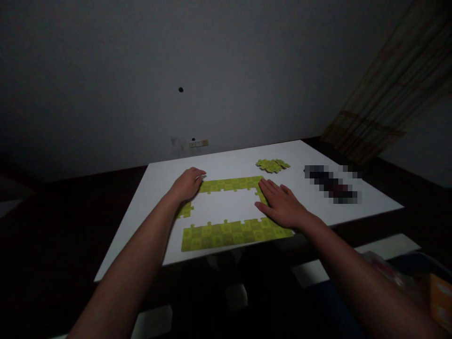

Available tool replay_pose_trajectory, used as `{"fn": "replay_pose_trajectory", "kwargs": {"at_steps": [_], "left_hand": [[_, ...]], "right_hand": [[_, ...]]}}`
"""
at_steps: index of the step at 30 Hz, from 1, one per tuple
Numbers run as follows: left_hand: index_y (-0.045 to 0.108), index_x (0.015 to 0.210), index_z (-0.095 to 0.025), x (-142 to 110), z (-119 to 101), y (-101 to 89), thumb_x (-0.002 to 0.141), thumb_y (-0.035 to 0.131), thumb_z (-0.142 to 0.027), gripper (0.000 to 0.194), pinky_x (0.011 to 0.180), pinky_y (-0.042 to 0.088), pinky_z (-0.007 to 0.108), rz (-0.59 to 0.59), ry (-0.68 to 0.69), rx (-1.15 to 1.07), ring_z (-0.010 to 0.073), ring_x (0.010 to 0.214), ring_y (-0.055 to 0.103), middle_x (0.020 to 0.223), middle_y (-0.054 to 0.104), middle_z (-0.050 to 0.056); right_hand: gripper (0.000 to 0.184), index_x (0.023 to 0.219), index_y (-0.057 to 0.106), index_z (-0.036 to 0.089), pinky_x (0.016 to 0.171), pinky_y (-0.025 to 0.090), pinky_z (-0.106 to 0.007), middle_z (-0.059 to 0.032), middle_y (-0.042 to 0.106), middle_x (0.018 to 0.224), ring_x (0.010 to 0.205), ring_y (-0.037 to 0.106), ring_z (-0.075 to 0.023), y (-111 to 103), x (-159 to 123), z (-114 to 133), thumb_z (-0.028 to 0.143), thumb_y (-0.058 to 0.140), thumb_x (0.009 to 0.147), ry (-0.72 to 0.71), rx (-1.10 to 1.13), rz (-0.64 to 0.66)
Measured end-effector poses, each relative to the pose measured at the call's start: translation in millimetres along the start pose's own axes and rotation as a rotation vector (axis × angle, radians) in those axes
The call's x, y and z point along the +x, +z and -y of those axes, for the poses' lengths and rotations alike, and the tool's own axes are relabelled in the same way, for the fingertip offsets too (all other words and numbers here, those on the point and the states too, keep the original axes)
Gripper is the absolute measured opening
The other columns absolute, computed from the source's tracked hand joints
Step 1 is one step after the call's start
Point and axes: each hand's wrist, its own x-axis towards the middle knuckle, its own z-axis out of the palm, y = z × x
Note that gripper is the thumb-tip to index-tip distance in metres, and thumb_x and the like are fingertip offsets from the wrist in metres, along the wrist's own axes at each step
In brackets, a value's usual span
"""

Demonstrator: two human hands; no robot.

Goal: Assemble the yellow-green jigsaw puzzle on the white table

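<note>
A yellow-green jigsaw puzzle border [233, 233] lies on the white table, framing a bare patch of tabletop. On its left side, a gap separates the upper section [185, 210] from the bottom strip. My left hand [188, 183] rests over the upper left corner, its fingers loosely stretched and partly covering the pieces. Flat along the right side lies my right hand [280, 203], fingers extended and thumb apart, hiding part of that edge. Neither hand appears to grip a piece. Beyond the border sits a heap of loose puzzle pieces [272, 165].
A blurred-out dark object [330, 183] lies on the right of the white table [226, 162]. The table's front edge runs just below the puzzle. A wall with a socket [198, 143] stands behind, and a curtain [374, 94] hangs at right. An orange item [440, 301] is at lower right.
</note>
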Motion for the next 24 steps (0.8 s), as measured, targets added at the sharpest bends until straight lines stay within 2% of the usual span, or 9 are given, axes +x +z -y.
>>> {"fn": "replay_pose_trajectory", "kwargs": {"at_steps": [2,4,6,9,12,15,20,22,24], "left_hand": [[0.07,0.158,-0.015,-0.1,-6.2,6.8,0.115,0.043,-0.048,0.061,0.136,0.041,0.049,0.079,0.04,-0.002,0.0335,0.159,0.058,0.167,0.066,0.019],[0.057,0.171,-0.014,-0.5,-13.7,14.9,0.115,0.042,-0.057,0.072,0.142,0.031,0.052,0.189,0.029,0.047,0.0365,0.174,0.04,0.184,0.047,0.019],[0.044,0.179,-0.011,-1.1,-19.9,22.4,0.115,0.039,-0.065,0.084,0.144,0.024,0.056,0.267,-0.011,0.112,0.0408,0.179,0.025,0.191,0.031,0.021],[0.032,0.183,-0.006,-1.9,-23.3,28.5,0.115,0.032,-0.072,0.095,0.144,0.021,0.058,0.292,-0.03,0.171,0.0437,0.181,0.018,0.193,0.019,0.024],[0.029,0.184,-0.007,-2.1,-21.4,29.1,0.114,0.026,-0.076,0.099,0.144,0.021,0.056,0.283,-0.029,0.191,0.0426,0.181,0.018,0.192,0.019,0.025],[0.03,0.184,-0.005,-2.4,-20.0,29.5,0.113,0.025,-0.078,0.101,0.144,0.02,0.056,0.279,-0.035,0.187,0.0427,0.181,0.019,0.192,0.019,0.025],[0.038,0.182,-0.008,-4.7,-24.1,29.0,0.114,0.03,-0.072,0.093,0.144,0.023,0.057,0.252,-0.039,0.153,0.0415,0.18,0.023,0.191,0.025,0.024],[0.044,0.179,-0.011,-5.4,-22.9,21.0,0.116,0.03,-0.064,0.083,0.144,0.022,0.057,0.192,-0.051,0.13,0.0393,0.179,0.028,0.189,0.033,0.022],[0.05,0.176,-0.014,-5.7,-16.2,5.4,0.118,0.03,-0.056,0.074,0.145,0.021,0.058,0.068,-0.082,0.117,0.0369,0.178,0.031,0.187,0.042,0.02]], "right_hand": [[0.084,0.185,0.039,0.03,0.137,0.032,-0.083,-0.014,0.042,0.186,0.173,0.037,-0.0497,0.3,2.6,0.9,0.065,0.054,0.11,0.01,0.004,0.005],[0.085,0.184,0.04,0.028,0.138,0.03,-0.082,-0.0145,0.042,0.187,0.173,0.037,-0.0498,-0.2,7.5,2.4,0.065,0.054,0.109,0.025,0.009,0.011],[0.087,0.184,0.042,0.025,0.14,0.029,-0.08,-0.0162,0.041,0.187,0.174,0.036,-0.0494,-1.4,14.6,4.1,0.067,0.053,0.108,0.031,0.011,0.024],[0.089,0.183,0.043,0.023,0.141,0.029,-0.077,-0.0161,0.042,0.186,0.174,0.036,-0.0478,-3.2,26.1,4.7,0.07,0.051,0.108,0.022,0.013,0.044],[0.086,0.182,0.046,0.027,0.141,0.03,-0.073,-0.0129,0.044,0.186,0.175,0.036,-0.0445,-3.8,33.0,0.5,0.072,0.049,0.108,-0.001,0.024,0.051],[0.077,0.179,0.051,0.03,0.141,0.033,-0.07,-0.0104,0.047,0.185,0.174,0.039,-0.0401,-3.6,34.2,-8.1,0.067,0.043,0.112,0.002,0.085,0.03],[0.065,0.171,0.062,0.032,0.139,0.041,-0.065,-0.0077,0.059,0.176,0.166,0.053,-0.0347,-3.2,33.0,-20.7,0.057,0.04,0.115,0.087,0.367,-0.132],[0.062,0.166,0.067,0.032,0.138,0.043,-0.065,-0.0083,0.064,0.172,0.163,0.057,-0.0353,-3.0,33.4,-22.1,0.054,0.043,0.113,0.101,0.402,-0.16],[0.059,0.16,0.071,0.031,0.136,0.046,-0.064,-0.0093,0.068,0.168,0.159,0.061,-0.0356,-3.0,33.8,-21.7,0.051,0.045,0.112,0.1,0.381,-0.162]]}}
